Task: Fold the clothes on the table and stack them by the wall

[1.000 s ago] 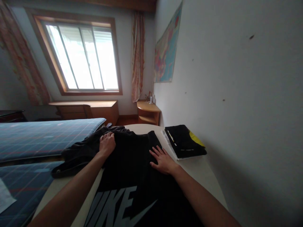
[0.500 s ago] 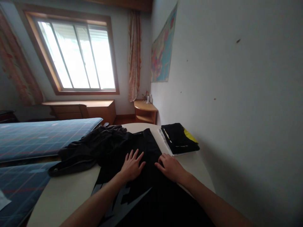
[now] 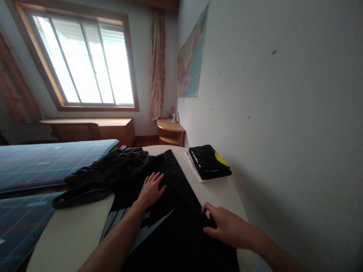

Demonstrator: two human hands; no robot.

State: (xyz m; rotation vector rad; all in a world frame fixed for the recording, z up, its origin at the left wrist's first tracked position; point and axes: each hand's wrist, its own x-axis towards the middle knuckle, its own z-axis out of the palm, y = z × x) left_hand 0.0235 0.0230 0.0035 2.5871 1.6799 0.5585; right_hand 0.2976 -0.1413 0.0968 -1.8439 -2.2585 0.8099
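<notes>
A black garment with a large grey print lies spread over the pale table, its kind hard to tell. My left hand rests palm down on its upper part, fingers stretched and slightly spread. At the garment's right edge is my right hand, fingers bent and thumb apart, with a gap between them. Nothing shows in that hand. Against the garment's upper left side lies a crumpled dark piece of clothing, partly hanging past the table's left edge.
Folded black clothing with a yellow patch sits on something white at the table's right. The round table stands close to the white wall. Blue plaid mattresses lie to the left. A desk stands beneath the window.
My right hand has moved down and right along the garment's edge, with thumb and fingers further apart. The left hand stays on the cloth. The view has shifted slightly.
</notes>
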